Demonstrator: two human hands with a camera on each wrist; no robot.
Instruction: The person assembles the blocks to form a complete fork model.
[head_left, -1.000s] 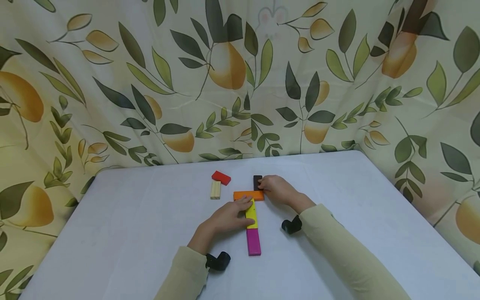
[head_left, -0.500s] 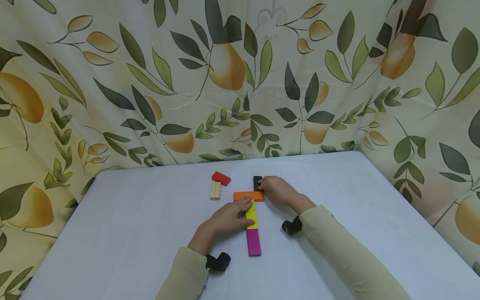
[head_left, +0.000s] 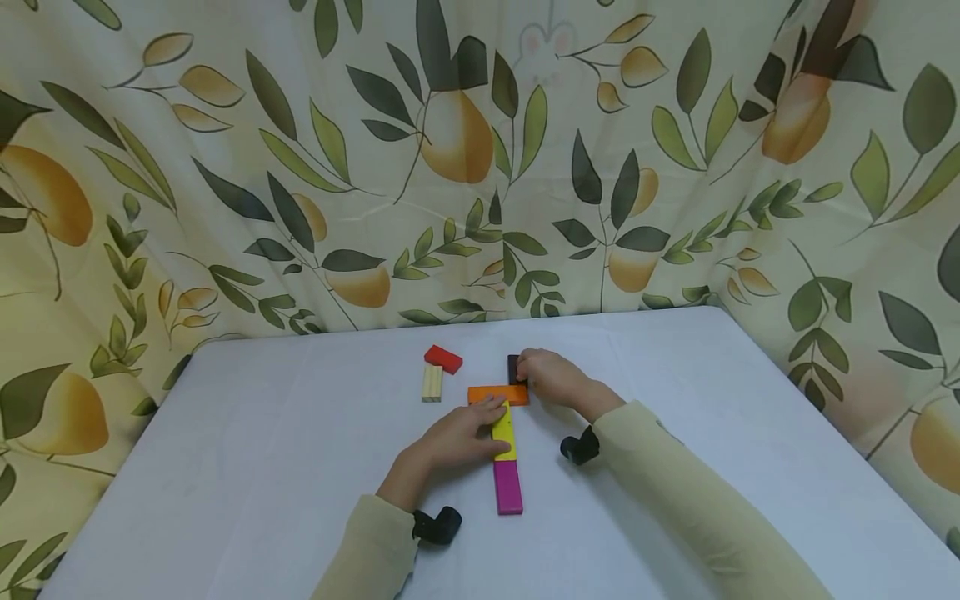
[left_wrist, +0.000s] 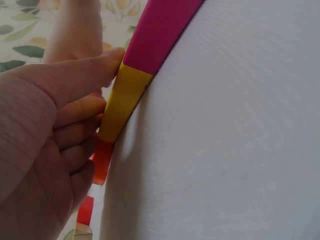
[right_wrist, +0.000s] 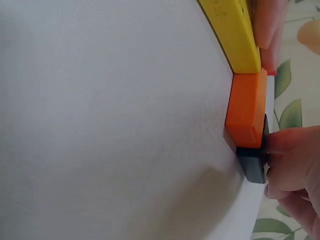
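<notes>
Left hand (head_left: pixel 457 437): thumb and forefingers spread apart along the yellow block, resting on it; no curl round it is seen.
Right hand (head_left: pixel 555 379): fingers curled in, pinching the black block; the far side of the grip is hidden.
Yellow block (head_left: pixel 504 429): under the left fingertips, between thumb and forefingers.
Magenta block (head_left: pixel 508 487): on the near side of the left thumb, end to end with the yellow block.
Orange block (head_left: pixel 498 392): just beyond the left fingertips, set crosswise against the yellow block's far end.
Black block (head_left: pixel 513 367): at the right fingertips, at right angles to the orange block, by its right end on the far side.
Red block (head_left: pixel 444 359): beyond the left fingers and off to their left, lying aslant.
Plain wood block (head_left: pixel 432 383): nearer the left fingers than the red block, its far end at or touching that one.
White cloth (head_left: pixel 225 458): beneath both hands and all six blocks.
Arrangement, done: magenta, yellow and orange appear placed; black seems in position or nearly so, with the right fingers on it.
Arrangement, left: red and plain wood stand apart from the joined row, apparently unused; whether they belong to it cannot be told.
Markings: small dark specks on the yellow block, not legible; no brand, label or writing readable on any block.
Curtain (head_left: pixel 457 133): well beyond the fingers; printed fruit and leaves, no lettering made out.
</notes>
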